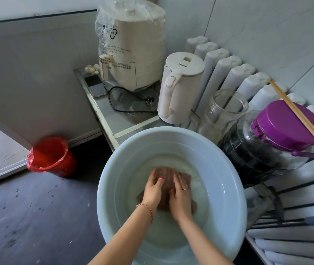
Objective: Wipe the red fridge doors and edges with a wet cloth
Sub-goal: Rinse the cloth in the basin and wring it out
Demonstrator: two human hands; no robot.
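A brown cloth (166,174) lies spread under water in a large pale blue basin (228,180) in front of me. My left hand (153,190) lies on the cloth's left part with fingers stretched forward. Beside it, my right hand (180,197) lies flat on the cloth's right part, a ring on one finger. Both hands press the cloth down into the water. The red fridge is not in view.
A red-lined bin (51,155) stands on the dark floor at left. Behind the basin, a small table (102,119) carries a bagged white appliance (133,46), a white kettle (179,88) and a phone (96,86). Glass jars (225,109), a purple-lidded jar (286,125) and a radiator (238,73) are at right.
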